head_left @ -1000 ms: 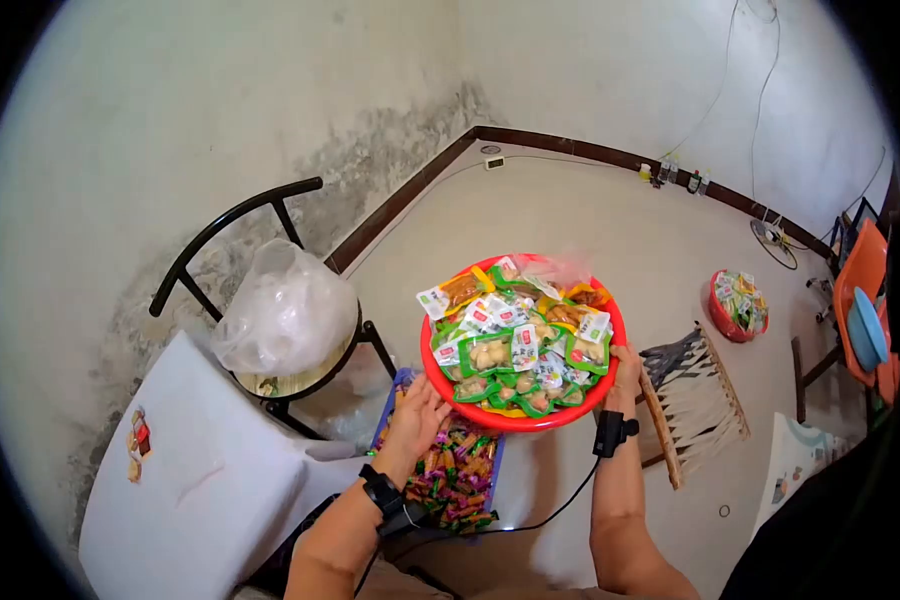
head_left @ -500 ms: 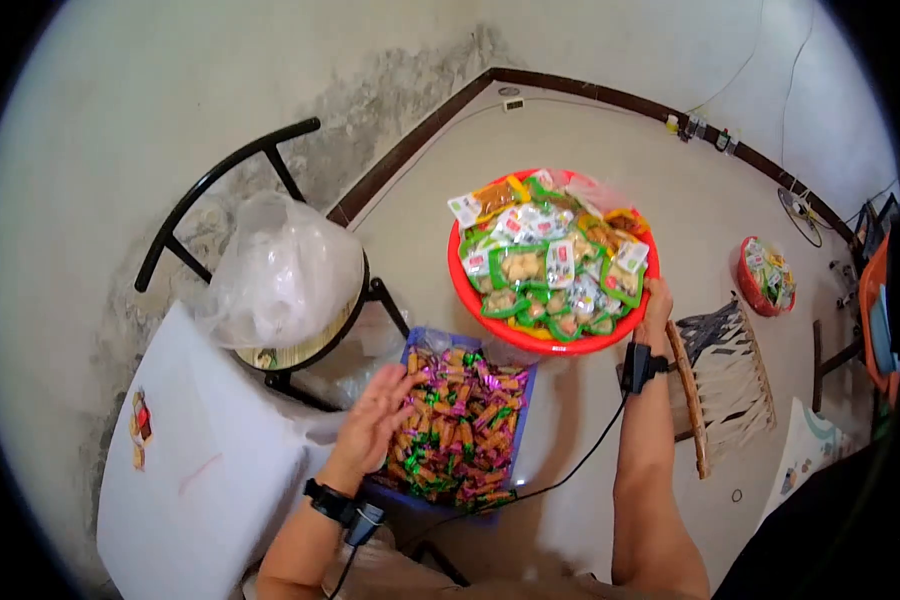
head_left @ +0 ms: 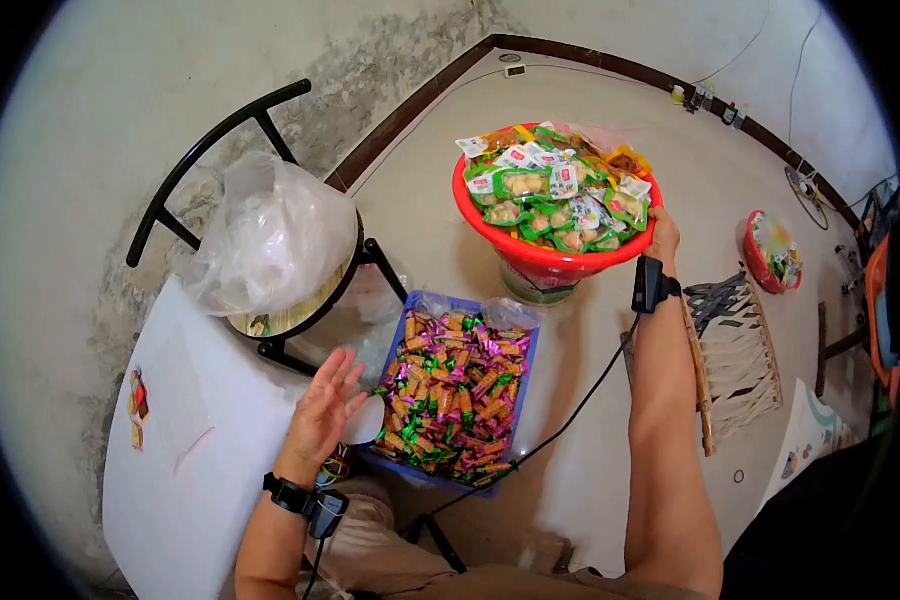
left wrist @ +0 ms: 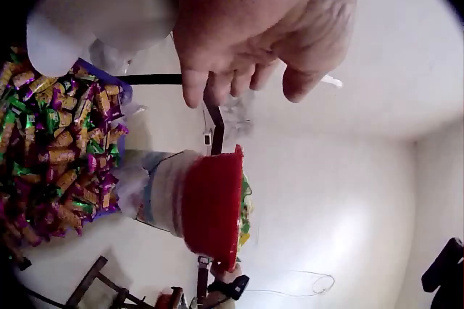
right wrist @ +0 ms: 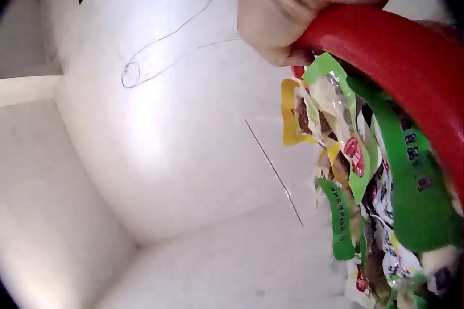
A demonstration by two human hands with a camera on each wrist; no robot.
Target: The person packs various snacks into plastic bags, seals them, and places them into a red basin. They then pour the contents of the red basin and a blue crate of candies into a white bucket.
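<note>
My right hand point(head_left: 663, 238) grips the right rim of a red plastic basin point(head_left: 570, 262), heaped with small green, white and yellow food packets point(head_left: 550, 190). In the right wrist view its fingers point(right wrist: 279, 34) curl over the rim. Under the basin a bucket point(head_left: 535, 287) shows; the left wrist view has the basin at the bucket's top. My left hand point(head_left: 320, 415) holds nothing, palm turned up and fingers extended. It is beside a blue crate point(head_left: 526, 405) full of wrapped sweets point(head_left: 455, 390), with a white rounded thing point(head_left: 365, 420) close by.
On the left stands a white-covered table point(head_left: 200, 430). Behind it, a black-framed chair point(head_left: 260, 115) bears a clear plastic bag point(head_left: 280, 235). To the right are a low woven stool point(head_left: 735, 350) and a smaller red basin of packets point(head_left: 760, 265). A black cable point(head_left: 570, 410) crosses above the floor.
The basin, held in both hands a second ago, has moved away to the far right and is over the bucket. My left hand has left its rim and drawn back left; the right still grips.
</note>
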